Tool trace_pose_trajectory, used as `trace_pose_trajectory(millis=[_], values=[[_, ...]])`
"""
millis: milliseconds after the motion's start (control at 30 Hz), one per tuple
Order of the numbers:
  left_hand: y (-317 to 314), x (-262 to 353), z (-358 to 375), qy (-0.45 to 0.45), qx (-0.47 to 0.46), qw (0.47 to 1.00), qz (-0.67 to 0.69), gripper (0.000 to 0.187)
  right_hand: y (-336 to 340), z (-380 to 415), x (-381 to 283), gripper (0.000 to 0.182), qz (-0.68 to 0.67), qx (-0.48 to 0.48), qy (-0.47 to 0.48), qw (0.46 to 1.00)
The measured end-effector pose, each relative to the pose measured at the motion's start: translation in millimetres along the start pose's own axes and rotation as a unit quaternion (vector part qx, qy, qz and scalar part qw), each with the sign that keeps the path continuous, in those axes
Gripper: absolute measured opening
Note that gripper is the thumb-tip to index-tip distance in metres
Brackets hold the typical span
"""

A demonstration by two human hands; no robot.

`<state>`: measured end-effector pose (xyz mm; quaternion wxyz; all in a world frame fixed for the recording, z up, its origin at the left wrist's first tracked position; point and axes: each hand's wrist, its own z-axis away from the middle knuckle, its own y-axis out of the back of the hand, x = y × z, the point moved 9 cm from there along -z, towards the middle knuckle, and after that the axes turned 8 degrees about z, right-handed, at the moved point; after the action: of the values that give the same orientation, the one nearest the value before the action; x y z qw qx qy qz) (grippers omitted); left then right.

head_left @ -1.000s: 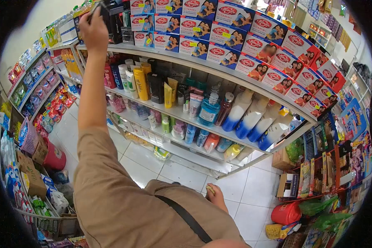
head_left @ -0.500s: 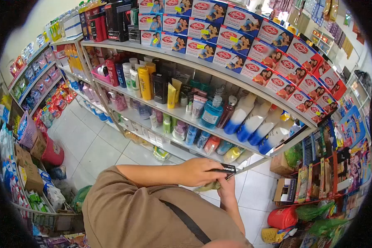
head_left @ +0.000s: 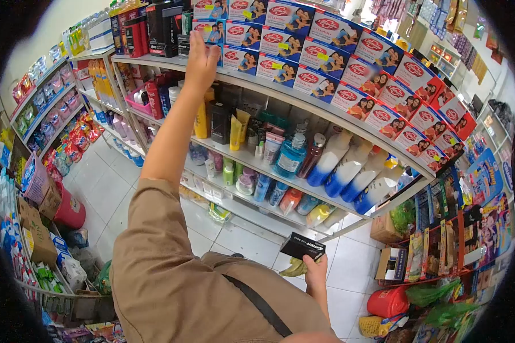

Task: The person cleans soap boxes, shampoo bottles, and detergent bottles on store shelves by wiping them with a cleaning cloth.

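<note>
My left hand (head_left: pixel 201 62) reaches up to the top shelf with its fingers stretched out, in front of the soap boxes (head_left: pixel 243 34) and beside a small dark box (head_left: pixel 183 44). I see nothing held in it, though its palm side is partly hidden. Low in front of my body, my right hand (head_left: pixel 316 268) grips a black box (head_left: pixel 303 246) with white lettering. A yellowish-green cloth (head_left: pixel 293 267) hangs below that box, next to the same hand; whether the fingers hold it too is hidden.
The shelf unit (head_left: pixel 252 77) stands before me, with bottles and tubes on its lower shelves, including a blue bottle (head_left: pixel 292 155). A red bin (head_left: pixel 70 206) is on the floor at left. A cardboard box (head_left: pixel 386 228) and a red container (head_left: pixel 388 302) are at right.
My left hand has left the black box and risen to the top shelf. The box stays in my right hand, now uncovered and tilted, with the cloth beneath it.
</note>
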<state>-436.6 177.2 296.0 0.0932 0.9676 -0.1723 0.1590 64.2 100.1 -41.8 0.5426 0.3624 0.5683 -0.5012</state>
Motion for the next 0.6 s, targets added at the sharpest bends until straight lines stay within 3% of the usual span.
trace_pose_trajectory(millis=[200, 400, 600], values=[[-6, -12, -4, -0.002, 0.004, 1.000, -0.029, 0.081, 6, 9, 9, 0.037, 0.021, 0.035, -0.041, 0.998], [-12, -18, -6, 0.011, -0.022, 0.998, -0.053, 0.075, 9, 11, 11, 0.036, 0.042, 0.052, -0.055, 0.996], [-18, -25, -6, 0.012, -0.036, 0.983, -0.178, 0.077, 9, 14, 9, 0.036, 0.042, 0.038, -0.046, 0.997]])
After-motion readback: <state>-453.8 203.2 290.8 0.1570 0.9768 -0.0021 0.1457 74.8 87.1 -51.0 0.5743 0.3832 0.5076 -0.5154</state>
